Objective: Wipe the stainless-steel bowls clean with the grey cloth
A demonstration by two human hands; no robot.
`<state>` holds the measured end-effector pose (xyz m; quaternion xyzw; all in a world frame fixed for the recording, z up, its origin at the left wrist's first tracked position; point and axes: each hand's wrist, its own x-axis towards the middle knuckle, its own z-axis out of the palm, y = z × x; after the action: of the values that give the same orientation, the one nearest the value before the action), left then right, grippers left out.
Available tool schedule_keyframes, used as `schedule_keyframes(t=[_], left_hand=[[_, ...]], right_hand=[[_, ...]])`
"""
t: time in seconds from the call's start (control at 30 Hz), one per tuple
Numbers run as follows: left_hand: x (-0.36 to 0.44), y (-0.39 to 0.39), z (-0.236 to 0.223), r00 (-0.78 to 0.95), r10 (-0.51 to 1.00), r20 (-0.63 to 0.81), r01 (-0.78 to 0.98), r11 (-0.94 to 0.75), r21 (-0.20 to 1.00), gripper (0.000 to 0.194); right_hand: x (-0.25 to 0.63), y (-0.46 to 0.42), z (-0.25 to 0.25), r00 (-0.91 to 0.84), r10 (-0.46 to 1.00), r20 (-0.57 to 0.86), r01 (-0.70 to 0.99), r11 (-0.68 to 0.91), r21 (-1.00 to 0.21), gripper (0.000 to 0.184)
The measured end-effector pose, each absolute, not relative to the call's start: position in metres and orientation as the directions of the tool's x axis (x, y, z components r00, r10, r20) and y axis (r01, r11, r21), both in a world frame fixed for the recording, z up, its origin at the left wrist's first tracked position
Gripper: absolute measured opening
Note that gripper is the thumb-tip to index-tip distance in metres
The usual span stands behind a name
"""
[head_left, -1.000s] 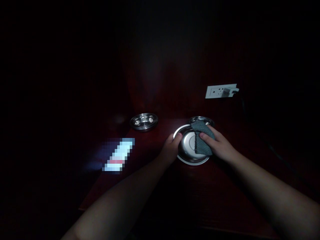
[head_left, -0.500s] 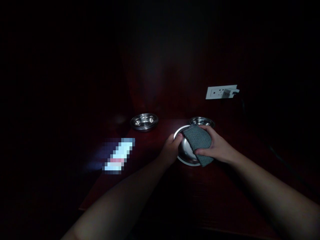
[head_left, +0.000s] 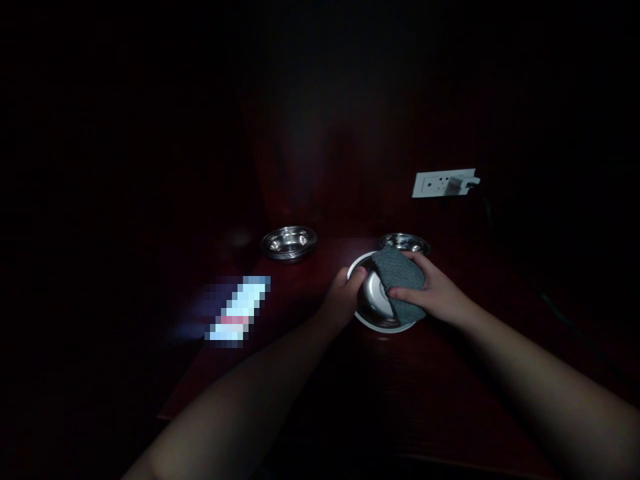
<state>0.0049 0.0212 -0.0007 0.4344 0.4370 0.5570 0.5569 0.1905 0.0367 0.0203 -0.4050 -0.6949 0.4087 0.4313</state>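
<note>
A shiny steel bowl (head_left: pixel 375 300) is tilted with its inside toward me, above the dark red table. My left hand (head_left: pixel 343 300) grips its left rim, thumb over the edge and the other fingers hidden behind. My right hand (head_left: pixel 433 290) is closed on a grey-green cloth (head_left: pixel 403 277) with a textured weave. The cloth lies folded over the bowl's right side and rim, pressed between thumb and fingers. Part of the bowl's right side is hidden under it.
Stacked steel bowls (head_left: pixel 289 243) stand at the back left of the table (head_left: pixel 300 313). Another steel bowl (head_left: pixel 405 243) sits just behind my right hand. A bright pixelated rectangle (head_left: pixel 239 312) lies at left. A wall socket (head_left: pixel 444 183) holds a plug with a cable.
My right hand has shifted the cloth slightly; its lower corner, which hung past the bowl's rim, is now drawn up against the bowl. My left hand keeps its grip.
</note>
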Motion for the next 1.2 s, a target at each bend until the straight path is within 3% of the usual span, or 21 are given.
schedule_keyframes(t=[0.13,0.37,0.8,1.0,1.13,1.2], left_hand=[[0.006,0.02,0.001,-0.005,1.0,0.01,-0.182,-0.011,0.983,0.039],[0.008,0.018,0.004,-0.01,1.0,0.019,-0.155,-0.02,0.988,0.04],[0.008,0.015,0.009,-0.007,1.0,0.007,-0.147,-0.008,0.989,0.04],[0.008,0.01,0.008,0.092,0.995,0.039,-0.294,-0.011,0.956,0.047],[0.008,0.005,0.011,0.273,0.953,0.134,-0.493,0.019,0.87,0.054],[0.007,0.003,0.012,0.353,0.924,0.146,-0.507,0.058,0.86,0.056]], right_hand=[[0.191,0.036,0.02,-0.308,0.907,0.286,0.21,0.358,-0.91,0.067],[0.193,0.039,0.018,-0.206,0.923,0.324,0.284,0.374,-0.883,0.04],[0.191,0.036,0.023,-0.231,0.914,0.334,0.265,0.389,-0.882,0.047],[0.189,0.037,0.025,-0.095,0.924,0.37,0.21,0.382,-0.9,0.042],[0.19,0.04,0.026,0.076,0.927,0.367,0.09,0.36,-0.929,0.038],[0.19,0.042,0.025,0.16,0.909,0.384,0.065,0.378,-0.923,0.039]])
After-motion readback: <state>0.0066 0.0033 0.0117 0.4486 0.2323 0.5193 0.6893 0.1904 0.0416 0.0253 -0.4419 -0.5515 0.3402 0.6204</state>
